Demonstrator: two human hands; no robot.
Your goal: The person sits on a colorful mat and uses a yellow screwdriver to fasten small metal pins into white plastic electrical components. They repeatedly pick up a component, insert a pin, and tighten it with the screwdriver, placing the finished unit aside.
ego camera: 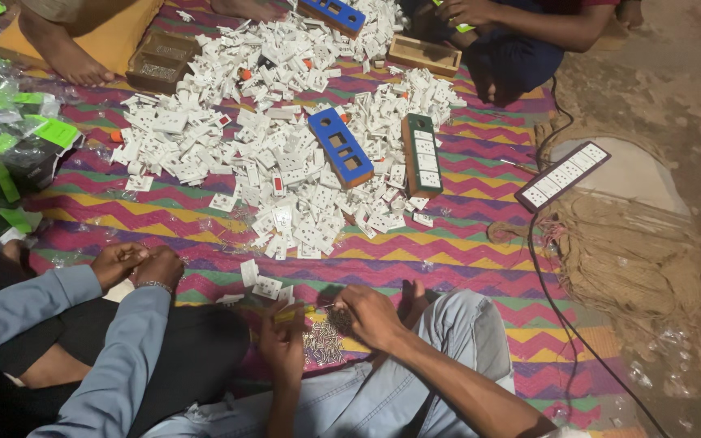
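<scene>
Nearest, left hand (283,341) and right hand (372,315) pinched together on a yellow-handled tool (295,311) above a heap of small screws (323,344); beside, a co-worker's clasped hands (138,264) in blue sleeves; beyond, white sockets (285,162) piled across the zigzag mat (464,243), blue box (340,147) and green strip (421,154) among them.

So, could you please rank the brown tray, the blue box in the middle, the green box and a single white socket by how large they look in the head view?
1. blue box and green box, too alike to separate
2. brown tray, though farther away, so unsure
3. white socket
</scene>
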